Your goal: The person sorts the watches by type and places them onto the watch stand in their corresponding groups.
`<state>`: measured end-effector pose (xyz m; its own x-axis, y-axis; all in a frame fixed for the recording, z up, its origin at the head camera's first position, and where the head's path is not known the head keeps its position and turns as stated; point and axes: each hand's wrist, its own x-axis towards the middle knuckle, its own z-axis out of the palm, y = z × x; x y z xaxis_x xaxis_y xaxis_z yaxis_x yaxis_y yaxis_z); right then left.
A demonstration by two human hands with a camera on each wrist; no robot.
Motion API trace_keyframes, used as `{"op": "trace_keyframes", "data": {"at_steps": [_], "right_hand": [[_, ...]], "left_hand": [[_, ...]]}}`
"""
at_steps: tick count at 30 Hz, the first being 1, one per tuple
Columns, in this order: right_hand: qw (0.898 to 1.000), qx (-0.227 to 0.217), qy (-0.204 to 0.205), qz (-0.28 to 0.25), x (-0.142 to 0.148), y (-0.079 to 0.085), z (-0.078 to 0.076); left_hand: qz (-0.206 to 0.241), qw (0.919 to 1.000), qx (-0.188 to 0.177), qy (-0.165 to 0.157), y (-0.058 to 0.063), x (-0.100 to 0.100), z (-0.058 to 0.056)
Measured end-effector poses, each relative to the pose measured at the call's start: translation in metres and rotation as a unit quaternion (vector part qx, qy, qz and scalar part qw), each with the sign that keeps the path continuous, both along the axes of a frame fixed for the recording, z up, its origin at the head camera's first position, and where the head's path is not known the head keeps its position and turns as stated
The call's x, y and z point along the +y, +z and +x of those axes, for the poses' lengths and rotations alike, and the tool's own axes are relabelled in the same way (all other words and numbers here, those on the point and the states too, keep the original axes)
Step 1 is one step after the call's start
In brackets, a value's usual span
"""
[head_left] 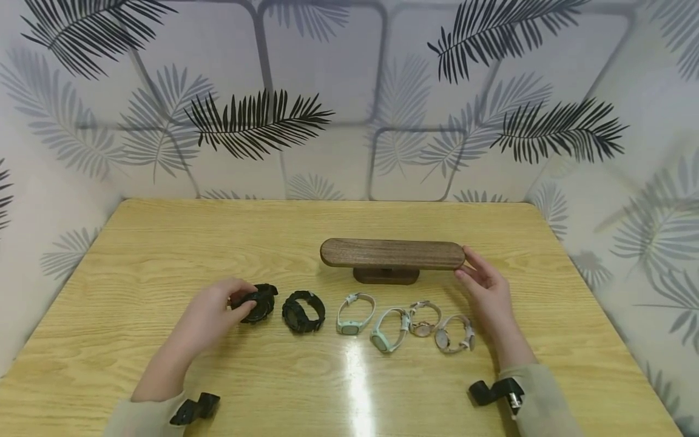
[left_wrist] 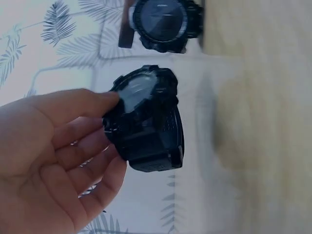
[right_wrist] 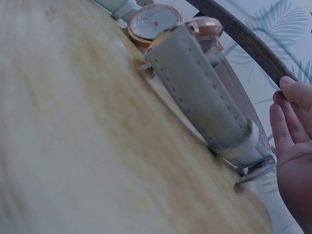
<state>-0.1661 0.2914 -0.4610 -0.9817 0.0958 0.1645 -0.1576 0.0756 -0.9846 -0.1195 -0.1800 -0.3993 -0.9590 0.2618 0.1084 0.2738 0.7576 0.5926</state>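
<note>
In the head view, my left hand (head_left: 218, 309) grips a black wristwatch (head_left: 261, 302) between thumb and fingers. The left wrist view shows this watch (left_wrist: 146, 117) with its strap closed in a loop and the thumb at the edge of its face. My right hand (head_left: 488, 291) pinches the right end of a dark wooden watch stand (head_left: 390, 254), a long rounded bar on a short base (head_left: 385, 277). In the right wrist view the thumb and fingers (right_wrist: 286, 124) meet at the tip of the bar. Nothing hangs on the bar.
A second black watch (head_left: 303, 312) lies beside the held one. To its right stand two mint-green watches (head_left: 350, 328) (head_left: 380, 341) and two pale-strapped watches (head_left: 423, 329) (head_left: 443, 338), all looped. They lie on a wooden table (head_left: 246, 230) before a leaf-patterned backdrop (head_left: 327, 158).
</note>
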Motion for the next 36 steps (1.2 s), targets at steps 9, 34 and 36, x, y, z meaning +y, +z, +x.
{"op": "trace_keyframes", "data": {"at_steps": [9,34,36], "right_hand": [[1.0,0.004,0.004,0.004,-0.002,0.001,0.0],[1.0,-0.012,0.001,0.02,0.0,0.002,0.003],[1.0,-0.012,-0.002,0.022,0.002,0.002,0.003]], "left_hand": [[0.085,0.9944,0.012,0.062,0.015,0.015,-0.025],[0.319,0.9374,-0.117,0.078,0.013,0.077,-0.081],[0.323,0.9357,-0.123,0.072,0.012,0.081,-0.082]]}}
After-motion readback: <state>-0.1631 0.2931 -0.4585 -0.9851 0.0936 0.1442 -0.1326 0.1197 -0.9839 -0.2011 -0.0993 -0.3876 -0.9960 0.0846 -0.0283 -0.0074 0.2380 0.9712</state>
